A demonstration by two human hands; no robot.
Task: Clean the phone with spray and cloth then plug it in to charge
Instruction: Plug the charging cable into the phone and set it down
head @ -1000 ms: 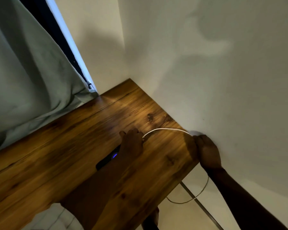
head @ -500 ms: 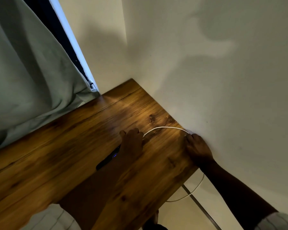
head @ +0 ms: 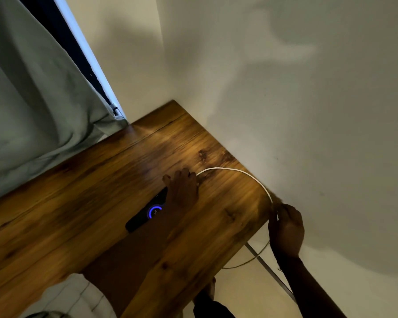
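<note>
This looks like a room in a home, dimly lit with warm light. A wood-grain counter [head: 78, 214] on a thin metal leg [head: 269, 271] sits in a corner of plain cream walls [head: 308, 111]. A pale green curtain [head: 32, 99] hangs beside a window frame [head: 85, 49]. A phone [head: 145, 214] lies on the counter, its screen glowing, with a white cable [head: 234, 171] trailing over the edge.
</note>
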